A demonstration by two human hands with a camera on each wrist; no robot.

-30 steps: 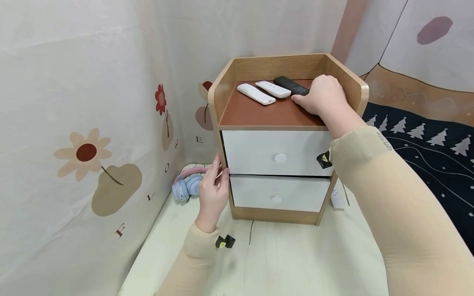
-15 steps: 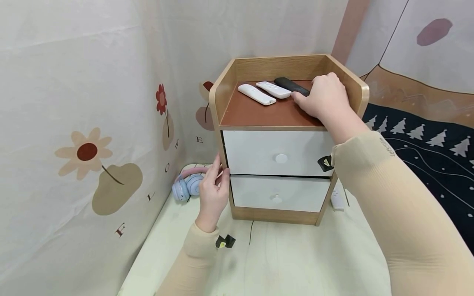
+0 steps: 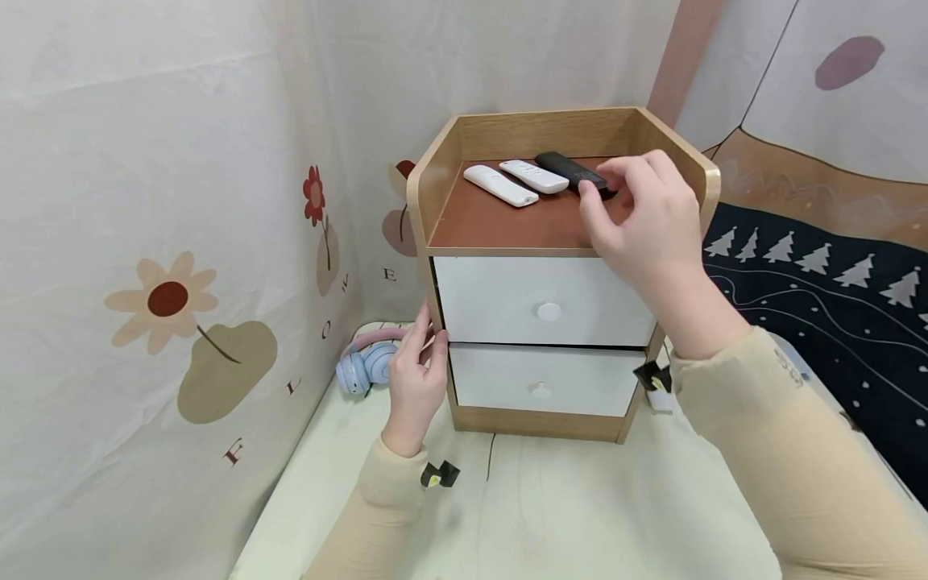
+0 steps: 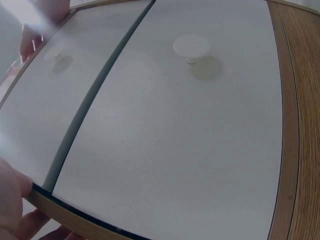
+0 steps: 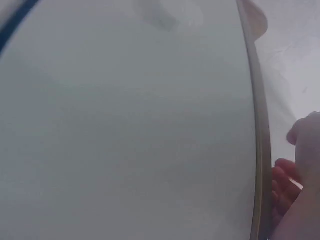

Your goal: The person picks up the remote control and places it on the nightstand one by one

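A small wooden nightstand (image 3: 539, 251) with two white drawers stands in the middle of the head view. My left hand (image 3: 418, 379) rests against its left side, fingers straight along the panel and thumb at the front edge. Two white remote controls lie side by side on the brown top: the left one (image 3: 500, 185) and the middle one (image 3: 535, 176). To their right is a black remote control (image 3: 569, 171). My right hand (image 3: 645, 217) hovers over the right part of the top, fingers loosely bent, thumb and fingertips near the black remote's front end.
Blue and pink headphones (image 3: 366, 364) lie at the left by the wall. A white power strip (image 3: 660, 395) is on the floor surface at the right side. A raised wooden rim (image 3: 551, 133) borders the nightstand's top. Dark patterned fabric (image 3: 819, 290) hangs at the right.
My right hand has drawn back from the black remote toward the front right, fingers coming apart. The three remotes stay in place on the top, and my left hand has not moved.
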